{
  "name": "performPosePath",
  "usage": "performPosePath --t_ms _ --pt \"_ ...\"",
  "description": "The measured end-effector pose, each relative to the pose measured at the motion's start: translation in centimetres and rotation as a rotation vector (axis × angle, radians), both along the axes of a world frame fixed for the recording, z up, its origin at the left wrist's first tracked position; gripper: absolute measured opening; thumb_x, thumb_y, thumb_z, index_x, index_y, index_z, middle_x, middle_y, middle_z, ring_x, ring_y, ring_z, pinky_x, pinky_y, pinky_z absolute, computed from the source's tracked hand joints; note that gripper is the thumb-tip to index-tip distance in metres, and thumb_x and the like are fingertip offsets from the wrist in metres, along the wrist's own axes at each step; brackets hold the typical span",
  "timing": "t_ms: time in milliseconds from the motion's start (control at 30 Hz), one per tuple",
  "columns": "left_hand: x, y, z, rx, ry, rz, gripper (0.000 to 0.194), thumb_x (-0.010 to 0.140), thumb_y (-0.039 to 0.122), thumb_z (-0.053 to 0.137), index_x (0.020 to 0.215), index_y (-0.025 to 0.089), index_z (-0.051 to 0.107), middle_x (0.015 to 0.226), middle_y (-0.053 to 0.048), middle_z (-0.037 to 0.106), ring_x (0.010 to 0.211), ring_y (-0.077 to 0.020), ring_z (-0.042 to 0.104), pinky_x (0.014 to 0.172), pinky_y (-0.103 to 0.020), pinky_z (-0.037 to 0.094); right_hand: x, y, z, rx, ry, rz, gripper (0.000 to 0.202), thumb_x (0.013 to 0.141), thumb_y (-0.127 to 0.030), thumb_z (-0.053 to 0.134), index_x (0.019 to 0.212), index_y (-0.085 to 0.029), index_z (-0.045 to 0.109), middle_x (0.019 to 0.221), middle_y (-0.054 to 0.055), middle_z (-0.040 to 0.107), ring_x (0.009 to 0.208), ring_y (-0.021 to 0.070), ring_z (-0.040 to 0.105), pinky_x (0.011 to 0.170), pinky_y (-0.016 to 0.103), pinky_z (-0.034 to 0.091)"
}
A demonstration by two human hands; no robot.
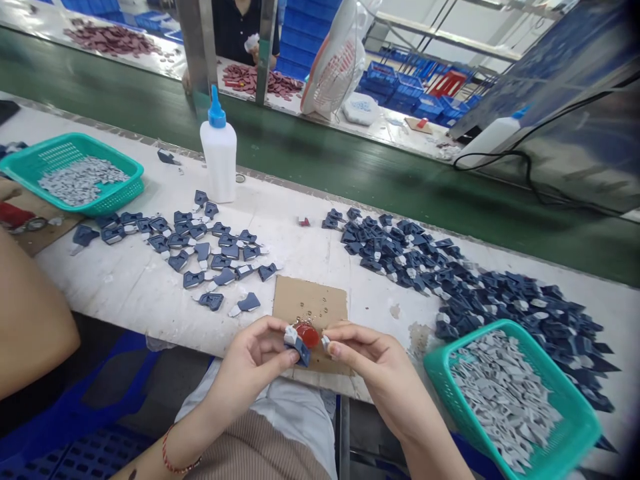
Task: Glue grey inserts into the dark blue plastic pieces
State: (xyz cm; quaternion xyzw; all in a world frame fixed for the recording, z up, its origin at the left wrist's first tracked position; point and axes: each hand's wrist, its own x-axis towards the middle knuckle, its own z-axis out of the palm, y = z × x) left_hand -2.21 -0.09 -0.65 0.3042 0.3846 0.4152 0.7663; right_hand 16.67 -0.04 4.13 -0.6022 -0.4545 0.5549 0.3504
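My left hand point(260, 360) pinches a dark blue part point(303, 353) with a light grey piece at its upper end. To its right, my right hand point(367, 353) grips a small light grey piece point(325, 342) between thumb and fingers. A gap separates the two held things. Between the hands, a round red object point(307, 335) sits over a brown cardboard sheet point(310, 297), with tiny metallic bits around it. Blue parts with grey ends point(203, 252) lie scattered beyond my left hand. Near my right forearm stands a green basket point(435, 380) of grey pieces.
A large pile of blue parts point(410, 257) spreads at the right. A white bottle point(219, 157) stands before the green belt point(290, 147). Another green basket point(133, 187) is at the left, near a neighbour's arm point(30, 320). Across the belt is a person point(240, 33).
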Motion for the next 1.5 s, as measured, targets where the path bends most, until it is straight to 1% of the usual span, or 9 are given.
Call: performPosePath --t_ms 200,367,567,800,967,1133,1267,1400,1500 --pt "0.9 -0.1 0.7 0.009 -0.032 0.003 0.027 0.073 0.027 0.080 0.091 0.018 0.062 0.078 -0.002 0.069 0.071 -0.0143 0.063 0.072 -0.027 0.052 -0.3 -1.0 0.3 -0.081 0.179 -0.078 0.020 0.066 -0.036 0.084 0.079 -0.022 0.077 0.091 0.006 0.075 0.088 0.0208 0.070 0.082 0.033 0.056" --pt "1.3 -0.3 0.9 0.020 -0.035 0.008 0.025 0.074 0.025 0.079 0.090 0.018 0.062 0.081 -0.002 0.069 0.072 -0.0139 0.063 0.072 -0.026 0.053 -0.6 -1.3 0.8 -0.048 0.212 -0.054 0.014 0.070 -0.033 0.083 0.079 -0.024 0.078 0.089 0.006 0.075 0.084 0.0185 0.070 0.078 0.029 0.057" --pt "1.5 -0.7 1.0 0.035 -0.025 0.006 0.022 0.075 0.023 0.078 0.090 0.019 0.063 0.081 -0.003 0.070 0.074 -0.0141 0.064 0.072 -0.025 0.053 -0.8 -1.8 0.8 0.088 0.071 -0.040 0.015 0.073 -0.036 0.079 0.079 -0.023 0.078 0.090 0.007 0.073 0.086 0.0203 0.070 0.076 0.031 0.060" --pt "1.7 -0.7 1.1 0.108 0.035 0.027 0.015 0.076 0.019 0.077 0.087 0.019 0.067 0.083 -0.003 0.073 0.077 -0.0154 0.068 0.074 -0.025 0.055 -0.6 -2.3 1.0 0.208 -0.084 0.011 0.005 0.079 -0.027 0.074 0.077 -0.024 0.077 0.086 0.006 0.072 0.084 0.0194 0.069 0.077 0.031 0.059" --pt "1.9 -1.0 1.4 0.152 0.084 0.071 0.012 0.076 0.020 0.077 0.086 0.019 0.071 0.085 -0.004 0.073 0.079 -0.0169 0.069 0.073 -0.024 0.057 -0.8 -3.0 1.3 0.257 -0.143 -0.002 0.007 0.082 -0.024 0.071 0.078 -0.025 0.076 0.088 0.004 0.071 0.084 0.0188 0.068 0.078 0.030 0.056" --pt "1.8 -1.2 1.3 0.266 0.089 0.083 0.010 0.077 0.018 0.077 0.085 0.022 0.074 0.088 -0.003 0.071 0.082 -0.0166 0.069 0.075 -0.024 0.056 -0.6 -2.8 1.4 0.121 0.066 -0.024 0.003 0.075 -0.025 0.078 0.072 -0.025 0.076 0.087 0.004 0.069 0.082 0.0178 0.068 0.074 0.028 0.057" --pt "1.5 -0.8 1.2 0.318 0.048 0.037 0.016 0.077 0.015 0.076 0.088 0.027 0.077 0.089 -0.003 0.072 0.084 -0.0165 0.069 0.078 -0.025 0.056 -0.5 -2.3 1.3 0.001 0.291 -0.052 0.013 0.064 -0.024 0.085 0.064 -0.022 0.072 0.082 0.001 0.065 0.076 0.0149 0.067 0.071 0.026 0.057" --pt "1.2 -0.3 1.1 0.353 0.022 -0.028 0.018 0.076 0.014 0.077 0.089 0.026 0.079 0.090 -0.005 0.073 0.085 -0.0181 0.069 0.076 -0.025 0.057 -0.7 -2.2 1.2 -0.046 0.397 -0.051 0.019 0.060 -0.018 0.087 0.062 -0.021 0.069 0.075 -0.001 0.063 0.073 0.0124 0.064 0.068 0.022 0.055" --pt "1.1 -0.3 0.9 0.313 -0.045 -0.040 0.020 0.078 0.015 0.075 0.095 0.026 0.078 0.095 -0.005 0.074 0.088 -0.0188 0.070 0.078 -0.026 0.057 -0.9 -2.3 0.8 -0.041 0.455 -0.082 0.018 0.061 -0.017 0.087 0.064 -0.022 0.071 0.078 -0.001 0.063 0.075 0.0112 0.064 0.069 0.020 0.054"
